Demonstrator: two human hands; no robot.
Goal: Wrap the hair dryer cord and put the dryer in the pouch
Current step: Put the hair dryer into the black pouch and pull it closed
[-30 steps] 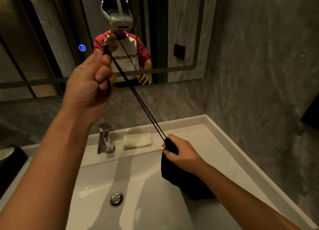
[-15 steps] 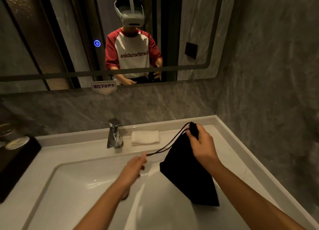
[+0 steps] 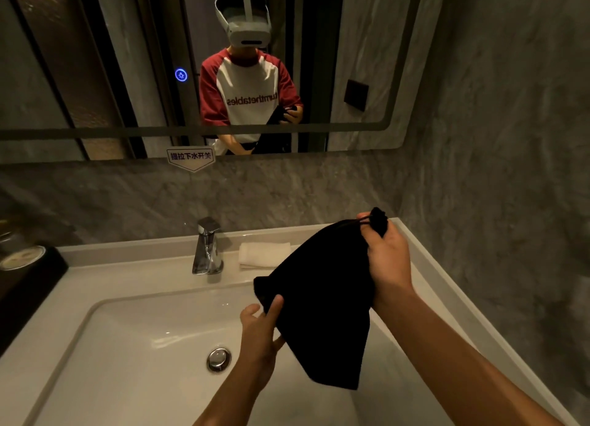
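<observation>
The black pouch (image 3: 319, 304) hid its contents entirely. It also covered the left hand's (image 3: 260, 333) fingertips and part of the folded white towel (image 3: 263, 254). The dark tray (image 3: 28, 278) was cut off by the left edge.

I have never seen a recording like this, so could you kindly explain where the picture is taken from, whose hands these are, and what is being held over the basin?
There is no machine here: a person works with two bare hands, and the single picture comes from a wide-angle camera worn on the head, looking down and forward. The mirror on the wall reflects that person wearing the headset. The right hand grips the gathered, drawn-shut neck of a black pouch, and the left hand pinches its lower edge. The pouch hangs above a white sink with a round drain plug. Behind the sink stand a chrome faucet and a folded white cloth. The hair dryer itself is not visible; it may be inside the pouch, but I cannot tell.
</observation>
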